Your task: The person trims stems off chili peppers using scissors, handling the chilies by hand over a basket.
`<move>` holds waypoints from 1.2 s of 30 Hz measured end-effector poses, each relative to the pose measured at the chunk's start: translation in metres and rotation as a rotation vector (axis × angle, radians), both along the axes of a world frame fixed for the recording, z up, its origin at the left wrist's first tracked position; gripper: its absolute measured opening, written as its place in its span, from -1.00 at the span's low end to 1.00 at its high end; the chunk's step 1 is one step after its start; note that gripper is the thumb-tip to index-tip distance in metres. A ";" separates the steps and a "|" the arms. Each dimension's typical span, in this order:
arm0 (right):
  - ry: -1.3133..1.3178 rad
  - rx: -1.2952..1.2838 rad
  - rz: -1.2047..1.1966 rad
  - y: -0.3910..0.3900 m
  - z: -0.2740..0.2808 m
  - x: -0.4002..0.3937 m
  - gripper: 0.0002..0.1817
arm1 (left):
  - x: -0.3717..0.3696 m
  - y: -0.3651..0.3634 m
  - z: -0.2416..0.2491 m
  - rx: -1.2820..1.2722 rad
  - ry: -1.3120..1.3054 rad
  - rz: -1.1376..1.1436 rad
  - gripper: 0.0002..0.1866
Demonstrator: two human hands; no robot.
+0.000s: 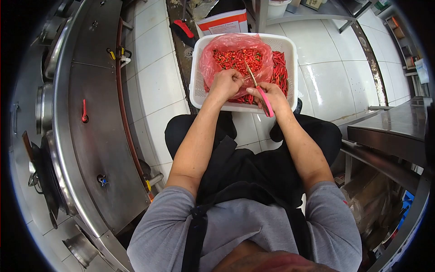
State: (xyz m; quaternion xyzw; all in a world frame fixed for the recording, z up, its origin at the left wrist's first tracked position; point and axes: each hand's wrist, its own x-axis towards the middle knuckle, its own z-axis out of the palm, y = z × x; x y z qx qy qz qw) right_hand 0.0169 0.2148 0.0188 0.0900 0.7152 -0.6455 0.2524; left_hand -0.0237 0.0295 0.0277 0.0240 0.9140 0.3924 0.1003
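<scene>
My right hand (273, 95) is closed around scissors with pink handles (267, 105), their blades pointing away from me. Just left of the blades, the fingers of my left hand (226, 84) are pinched together; whatever they hold is too small to make out. Both hands are over a translucent red plastic bag (207, 61) that sits in a white perforated basket (195, 90). Cut pieces of red chili (233, 60) fill the bag's mouth. Whole red chilies (281, 72) lie in the basket to the right of the bag and along its near side.
On the left runs a long steel stove counter (86, 149) with pans along its far side. A steel table (394, 122) stands at the right, a steel shelf (312, 13) at the back. Behind the basket is an orange-and-white package (224, 22). White tiles (326, 81) cover the floor.
</scene>
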 end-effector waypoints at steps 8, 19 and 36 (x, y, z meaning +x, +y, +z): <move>-0.053 0.036 0.004 -0.002 0.007 0.002 -0.52 | -0.009 -0.010 -0.008 -0.088 0.049 0.135 -0.83; -0.040 0.024 0.037 -0.003 -0.004 0.000 -0.50 | -0.001 -0.003 -0.001 0.006 0.091 -0.042 -0.85; -0.013 0.065 0.082 -0.003 0.003 0.002 -0.46 | 0.001 0.001 -0.002 -0.033 0.117 -0.051 -0.85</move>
